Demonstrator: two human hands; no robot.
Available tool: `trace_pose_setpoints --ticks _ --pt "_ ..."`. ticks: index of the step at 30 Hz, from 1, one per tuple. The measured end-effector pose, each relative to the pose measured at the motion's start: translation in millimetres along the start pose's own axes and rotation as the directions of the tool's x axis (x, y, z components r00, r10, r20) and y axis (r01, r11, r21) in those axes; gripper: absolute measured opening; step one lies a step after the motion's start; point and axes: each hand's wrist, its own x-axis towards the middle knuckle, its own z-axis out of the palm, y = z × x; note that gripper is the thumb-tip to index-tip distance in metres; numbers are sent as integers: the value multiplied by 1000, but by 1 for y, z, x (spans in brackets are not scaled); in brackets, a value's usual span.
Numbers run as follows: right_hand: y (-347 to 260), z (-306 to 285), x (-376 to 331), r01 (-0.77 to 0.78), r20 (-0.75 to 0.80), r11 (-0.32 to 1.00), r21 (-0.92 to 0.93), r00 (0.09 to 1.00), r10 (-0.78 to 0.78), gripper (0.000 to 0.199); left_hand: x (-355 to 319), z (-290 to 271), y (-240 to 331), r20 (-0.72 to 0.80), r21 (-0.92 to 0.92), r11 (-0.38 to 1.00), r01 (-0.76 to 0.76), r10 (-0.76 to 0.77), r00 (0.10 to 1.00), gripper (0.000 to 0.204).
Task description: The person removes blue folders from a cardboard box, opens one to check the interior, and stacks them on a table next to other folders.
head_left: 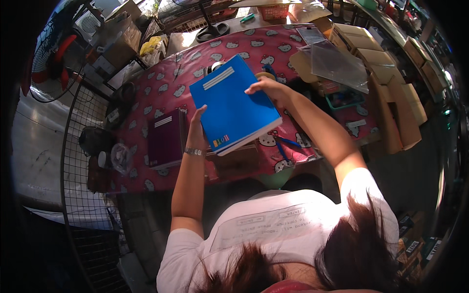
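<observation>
In the middle of the frame the person holds a thick blue softcover book with a glossy cover [234,110] up off the table [166,93], which wears a pink patterned cloth. The book is tilted, its front cover facing the camera and its white page block showing along the lower right edge.

The left hand [197,128] grips the book's lower left edge from beneath. Its thumb lies up along the cover's margin, while the other fingers are hidden behind the book, so the hand seems to be pinching that edge, carrying the weight from below. A metal bracelet [194,152] sits on that wrist.

The right hand [267,88] rests on the upper right edge of the book. Its fingers lie together, curled over the edge and pressing on the cover, which steadies the book against the left hand's support. With one hand low and one high on opposite sides, the book is held squarely in view.

To the left of centre, a dark purple book of the same shape [166,138] lies flat on the table, well apart from the blue one. Just below the blue book is a brown cardboard piece [237,158] at the table's near edge. In the upper right, clear plastic sleeves [337,61] lie over flat brown cardboard boxes [391,97]. A red fan behind a wire guard [51,58] stands at the upper left.
</observation>
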Motion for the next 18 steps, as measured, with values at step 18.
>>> trace_pose_setpoints --ticks 18 --pt "-34 43 194 140 236 576 -806 967 96 61 65 -60 -17 -477 -312 927 -206 35 878 32"
